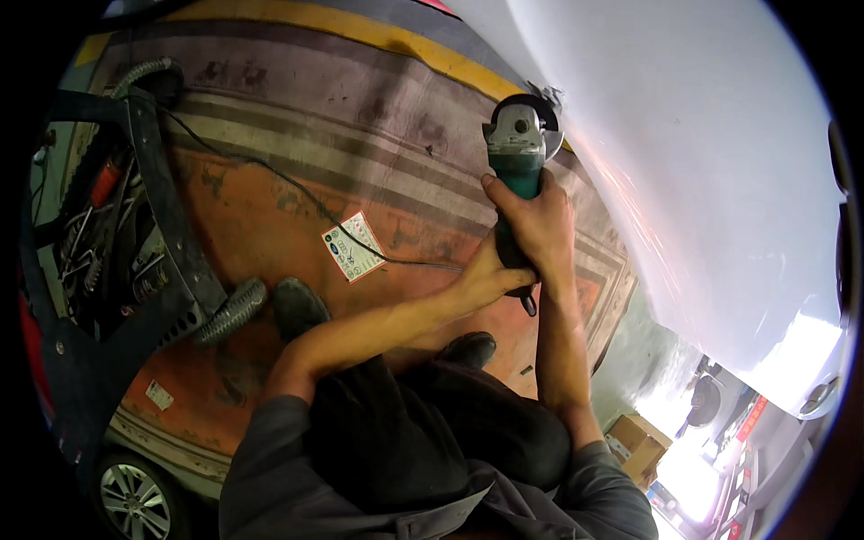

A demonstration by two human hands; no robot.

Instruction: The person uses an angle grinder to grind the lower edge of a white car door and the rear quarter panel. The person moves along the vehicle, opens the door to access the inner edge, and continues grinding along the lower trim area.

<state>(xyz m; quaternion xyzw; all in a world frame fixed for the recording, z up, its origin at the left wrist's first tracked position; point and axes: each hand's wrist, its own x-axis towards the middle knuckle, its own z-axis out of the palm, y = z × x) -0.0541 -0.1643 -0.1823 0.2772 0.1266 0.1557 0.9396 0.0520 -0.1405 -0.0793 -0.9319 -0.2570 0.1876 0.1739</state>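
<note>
Both my hands grip an angle grinder (518, 171) with a green body and a metal gear head. My right hand (543, 220) wraps round the body just behind the head. Further back, my left hand (490, 272) is closed round the rear of the handle. The dark disc (540, 105) points away from me, at a small ragged metal piece (549, 94) by the edge of a large white panel (684, 180). Orange sparks (634, 211) stream from there toward the lower right, along the panel. The exact contact point is too small to make out.
A dark cord (297, 184) crosses the worn orange carpet (261, 216) and a printed card (354, 247). At left stands a black metal frame (166, 189) with tools inside. A corrugated hose (232, 312) lies by my shoe. A cardboard box (639, 445) and a car wheel (135, 498) are near the bottom.
</note>
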